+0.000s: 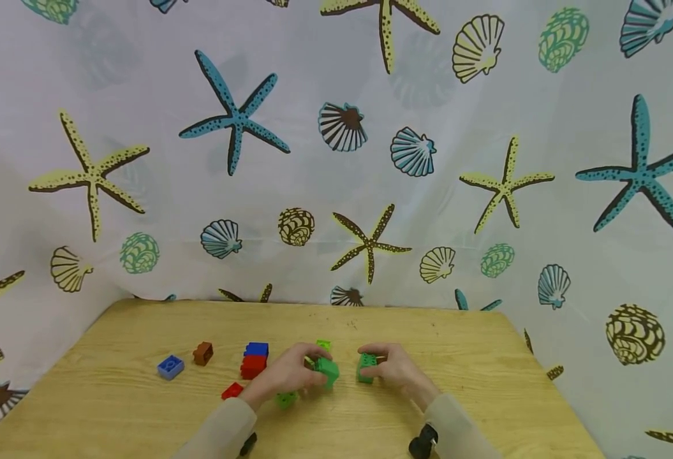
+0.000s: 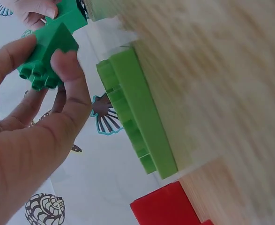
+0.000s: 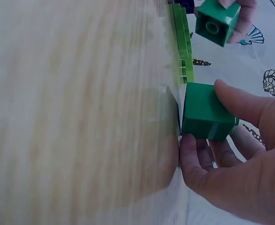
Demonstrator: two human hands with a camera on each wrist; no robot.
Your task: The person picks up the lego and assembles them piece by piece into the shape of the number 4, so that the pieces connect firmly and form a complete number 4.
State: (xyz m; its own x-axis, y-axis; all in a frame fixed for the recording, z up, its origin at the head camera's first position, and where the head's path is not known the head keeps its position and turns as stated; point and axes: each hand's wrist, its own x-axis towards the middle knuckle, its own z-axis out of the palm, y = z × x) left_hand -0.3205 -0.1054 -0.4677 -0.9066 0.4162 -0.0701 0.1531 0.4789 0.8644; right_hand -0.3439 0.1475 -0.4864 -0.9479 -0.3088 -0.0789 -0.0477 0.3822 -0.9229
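My left hand point(image 1: 293, 370) pinches a green toy building brick point(image 1: 328, 371) between thumb and fingers. In the left wrist view that brick is tilted, its studs turned back toward the palm; the right wrist view shows its hollow underside. To the right, my right hand point(image 1: 402, 371) grips a second green brick point(image 3: 207, 111) by its sides, low at the tabletop, studs upward. The two green bricks are a short gap apart. A lime green brick point(image 1: 286, 400) lies just below the left hand, and another lime brick point(image 1: 323, 345) is beyond its fingers.
Left of the left hand are a red brick point(image 1: 232, 391), a larger red brick point(image 1: 253, 366) with a blue brick point(image 1: 256, 349) directly behind, a brown brick point(image 1: 203, 353) and a lighter blue brick point(image 1: 171, 367). A patterned cloth point(image 1: 290, 191) hangs behind the wooden table point(image 1: 485, 395).
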